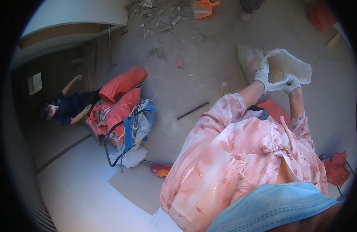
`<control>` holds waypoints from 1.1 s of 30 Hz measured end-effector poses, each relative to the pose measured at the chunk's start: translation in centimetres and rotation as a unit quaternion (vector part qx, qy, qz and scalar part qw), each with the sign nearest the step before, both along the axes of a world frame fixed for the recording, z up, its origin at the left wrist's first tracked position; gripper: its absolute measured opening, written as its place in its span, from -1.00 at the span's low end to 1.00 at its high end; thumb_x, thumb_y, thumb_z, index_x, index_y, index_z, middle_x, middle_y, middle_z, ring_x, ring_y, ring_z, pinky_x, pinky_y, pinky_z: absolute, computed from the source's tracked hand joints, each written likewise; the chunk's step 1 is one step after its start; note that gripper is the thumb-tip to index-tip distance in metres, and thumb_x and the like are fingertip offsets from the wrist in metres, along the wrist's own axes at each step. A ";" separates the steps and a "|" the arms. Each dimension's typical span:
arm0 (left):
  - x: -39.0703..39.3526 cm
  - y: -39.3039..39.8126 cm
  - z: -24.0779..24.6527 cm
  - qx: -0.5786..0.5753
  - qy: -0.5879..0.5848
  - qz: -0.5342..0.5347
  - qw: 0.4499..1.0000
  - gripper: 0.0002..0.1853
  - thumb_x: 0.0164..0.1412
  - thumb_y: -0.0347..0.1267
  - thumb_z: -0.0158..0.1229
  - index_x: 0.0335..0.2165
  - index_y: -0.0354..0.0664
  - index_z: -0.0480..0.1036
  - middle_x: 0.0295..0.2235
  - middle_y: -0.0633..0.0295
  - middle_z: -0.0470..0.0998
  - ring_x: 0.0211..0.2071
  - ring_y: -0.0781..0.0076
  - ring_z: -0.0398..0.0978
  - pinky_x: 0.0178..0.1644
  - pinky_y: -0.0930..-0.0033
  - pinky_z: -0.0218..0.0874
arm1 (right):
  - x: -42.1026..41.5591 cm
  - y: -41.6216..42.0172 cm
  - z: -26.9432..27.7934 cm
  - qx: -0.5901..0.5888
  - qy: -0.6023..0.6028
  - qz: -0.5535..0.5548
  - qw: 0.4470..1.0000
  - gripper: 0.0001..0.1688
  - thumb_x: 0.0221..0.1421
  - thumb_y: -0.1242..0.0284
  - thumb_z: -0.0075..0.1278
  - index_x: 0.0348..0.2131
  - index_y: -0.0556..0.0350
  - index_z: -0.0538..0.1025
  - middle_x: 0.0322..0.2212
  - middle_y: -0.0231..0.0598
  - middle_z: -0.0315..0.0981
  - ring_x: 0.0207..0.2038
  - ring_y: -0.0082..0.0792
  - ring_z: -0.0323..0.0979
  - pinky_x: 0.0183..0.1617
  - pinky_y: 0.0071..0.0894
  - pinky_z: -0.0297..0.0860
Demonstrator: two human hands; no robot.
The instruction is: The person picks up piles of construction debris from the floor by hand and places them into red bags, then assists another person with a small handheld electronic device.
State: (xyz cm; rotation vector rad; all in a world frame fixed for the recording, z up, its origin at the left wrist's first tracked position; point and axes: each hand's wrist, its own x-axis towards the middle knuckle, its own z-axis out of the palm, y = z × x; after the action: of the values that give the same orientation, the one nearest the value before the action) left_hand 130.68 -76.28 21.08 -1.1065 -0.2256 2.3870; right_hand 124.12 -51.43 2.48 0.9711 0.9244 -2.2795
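Note:
A white woven sack (pixel 301 68) hangs in front of me at the upper right, its mouth spread wide. My left hand (pixel 262 76), in a pale work glove, grips the rim on the side nearer the picture's middle. On the other side my right hand (pixel 291 84), gloved as well, is closed on the near edge. Another pale sack with a reddish print (pixel 249 61) lies against the open one, just beyond my left hand. What the open sack holds cannot be told.
Red sacks (pixel 123 84) are stacked on a blue-framed cart (pixel 129 130) at left; a co-worker (pixel 71 107) stands behind. A dark rod (pixel 193 110) lies on the floor. Rubble (pixel 158 17) and an orange dustpan (pixel 203 10) are at the top. A red sack (pixel 274 110) lies by my legs.

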 end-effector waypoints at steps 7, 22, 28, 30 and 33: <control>1.9 -5.1 1.3 0.033 -0.049 0.042 0.997 -0.23 -0.09 -0.05 0.14 0.03 0.08 -0.07 -0.06 0.03 0.07 -0.13 -0.20 0.18 -0.16 -0.21 0.21 | 0.3 -9.9 6.7 0.056 -0.013 0.016 0.998 -0.63 0.04 0.28 -0.31 -0.24 0.11 0.35 -0.32 -0.13 0.37 -0.30 -0.12 0.34 -0.16 0.00 0.29; 0.0 -14.7 -14.6 -0.303 0.024 -0.079 0.949 -0.69 0.06 -0.21 -0.06 -0.28 -0.18 0.35 -0.40 0.12 0.44 -0.41 0.20 0.43 -0.34 0.13 0.33 | -2.1 -20.5 8.7 0.093 -0.009 -0.001 0.996 -0.71 0.05 0.39 -0.33 -0.30 0.09 0.40 -0.42 -0.28 0.41 -0.40 -0.31 0.38 -0.29 -0.28 0.38; -3.5 -16.9 -14.1 -0.475 0.068 -0.243 0.843 -0.70 0.04 -0.39 -0.09 -0.22 -0.30 0.32 -0.32 0.07 0.43 -0.32 0.18 0.44 -0.33 0.09 0.33 | -1.5 -19.0 8.6 0.187 -0.056 -0.062 0.979 -0.78 0.04 0.42 -0.30 -0.56 -0.08 0.40 -0.73 -0.50 0.30 -0.80 -0.52 0.20 -0.82 -0.56 0.13; -4.1 -19.0 -17.3 -0.471 0.060 -0.236 0.847 -0.70 0.02 -0.47 -0.11 -0.22 -0.33 0.30 -0.31 0.04 0.41 -0.30 0.17 0.43 -0.31 0.08 0.33 | -2.2 -19.6 8.2 0.172 -0.065 -0.017 0.983 -0.77 0.04 0.40 -0.30 -0.58 -0.09 0.39 -0.77 -0.50 0.27 -0.82 -0.54 0.17 -0.84 -0.59 0.10; -4.8 -20.3 -20.5 -0.365 0.005 -0.146 0.920 -0.65 -0.04 -0.57 -0.16 -0.19 -0.36 0.26 -0.29 -0.02 0.38 -0.28 0.13 0.41 -0.27 0.07 0.32 | -3.6 -19.5 8.0 0.166 -0.052 -0.001 0.985 -0.74 0.04 0.41 -0.31 -0.64 -0.12 0.35 -0.83 -0.52 0.20 -0.86 -0.58 0.11 -0.87 -0.65 0.04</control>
State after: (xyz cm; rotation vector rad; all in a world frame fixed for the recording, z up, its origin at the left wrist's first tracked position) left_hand 125.86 -96.58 0.59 -1.3128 0.8450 2.2312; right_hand 120.54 -70.98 10.52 1.2179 1.2838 -2.0913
